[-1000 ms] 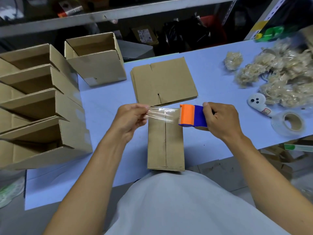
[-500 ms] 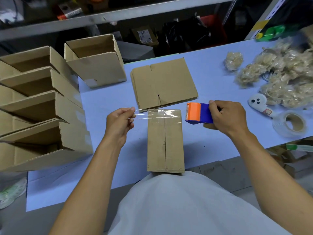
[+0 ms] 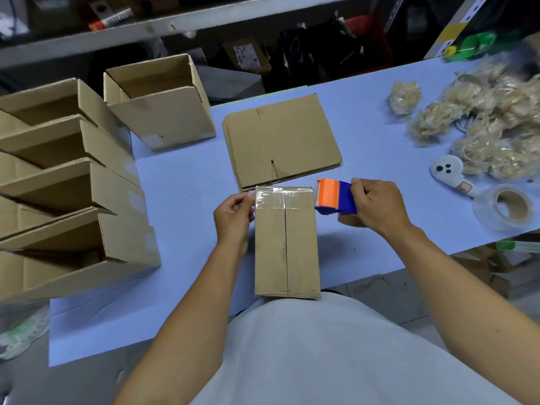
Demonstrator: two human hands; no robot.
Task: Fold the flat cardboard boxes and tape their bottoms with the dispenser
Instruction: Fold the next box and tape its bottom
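A folded cardboard box (image 3: 286,252) stands bottom-up on the blue table in front of me, its two flaps meeting in a centre seam. A strip of clear tape (image 3: 280,197) lies across its far end. My left hand (image 3: 233,219) pinches the tape's left end at the box's left edge. My right hand (image 3: 377,207) grips the orange and blue tape dispenser (image 3: 333,197), whose mouth sits at the box's right far corner. A stack of flat cardboard boxes (image 3: 280,138) lies just beyond.
Several assembled open boxes (image 3: 67,182) are stacked on their sides at the left, another (image 3: 159,103) behind them. At the right lie a spare tape roll (image 3: 508,206), a white handheld tool (image 3: 450,172) and a heap of straw-like bundles (image 3: 479,118). The table edge (image 3: 365,277) runs close to my body.
The stretched tape came down from mid-air onto the box's far end. My left hand moved in to the box's left edge and the dispenser lowered to the right corner.
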